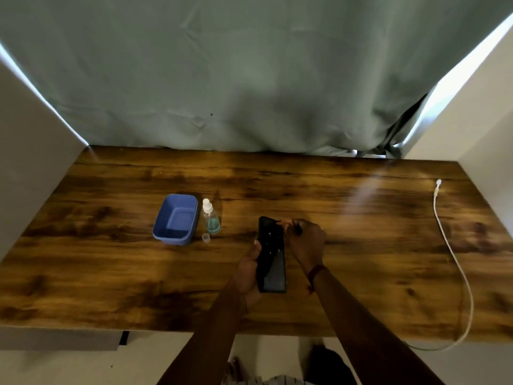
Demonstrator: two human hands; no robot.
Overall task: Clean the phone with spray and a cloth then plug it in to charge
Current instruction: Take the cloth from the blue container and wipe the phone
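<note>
A black phone is held above the wooden table, screen up, with small droplets on the glass. My left hand grips its left edge from below. My right hand is curled at the phone's top right corner and pinches a small dark cloth against it; most of the cloth is hidden in the fingers. The clear spray bottle with blue liquid stands left of the phone, and its small cap lies in front of it. The white charging cable lies at the right, its plug towards the back.
A blue plastic tub stands just left of the spray bottle. A grey curtain hangs behind the table, and white walls close both sides. The cable runs off the table's front right edge.
</note>
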